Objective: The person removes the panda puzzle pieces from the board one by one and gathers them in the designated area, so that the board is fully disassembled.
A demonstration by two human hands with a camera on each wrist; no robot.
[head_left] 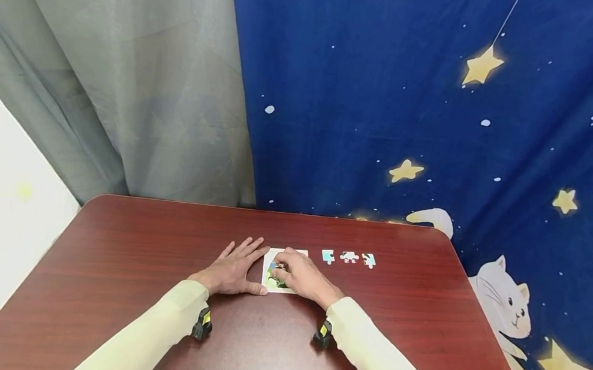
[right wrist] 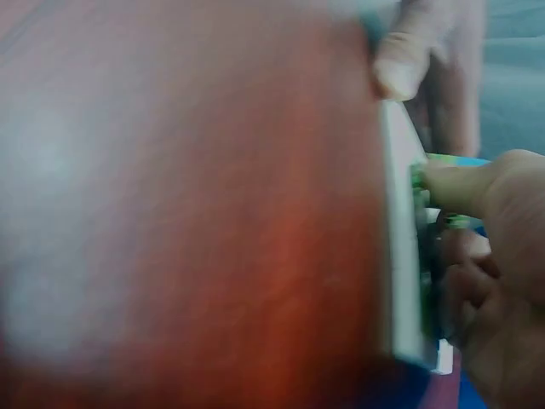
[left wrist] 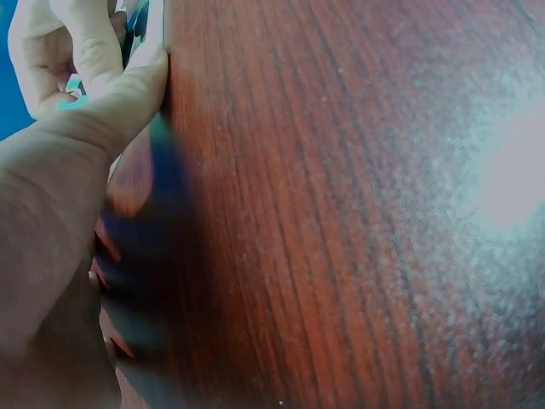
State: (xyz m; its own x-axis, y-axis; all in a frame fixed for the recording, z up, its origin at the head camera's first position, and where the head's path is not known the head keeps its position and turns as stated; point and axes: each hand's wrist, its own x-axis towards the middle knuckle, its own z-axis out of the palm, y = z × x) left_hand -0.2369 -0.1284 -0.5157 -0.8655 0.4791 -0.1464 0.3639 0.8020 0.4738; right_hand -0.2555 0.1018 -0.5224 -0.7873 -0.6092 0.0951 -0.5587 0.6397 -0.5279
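A small jigsaw puzzle board (head_left: 283, 290) with a white border and a green and blue picture lies flat on the table. My left hand (head_left: 230, 270) rests to its left, fingers spread, the thumb touching the near left corner. Over the board, my right hand (head_left: 305, 275) pinches a jigsaw piece, whose blue and green edge (right wrist: 467, 160) shows past the thumb in the right wrist view. Much of the picture is hidden beneath that hand. Three loose pieces lie in a row to the right: a light blue piece (head_left: 327, 256), a mostly white piece (head_left: 349, 257) and a multicoloured piece (head_left: 369, 260).
The dark red wooden table (head_left: 117, 287) has rounded far corners. Behind it hang a grey curtain (head_left: 177, 76) and a blue curtain (head_left: 349, 94) with stars and a cat. Glare from a light lies on the table's near part.
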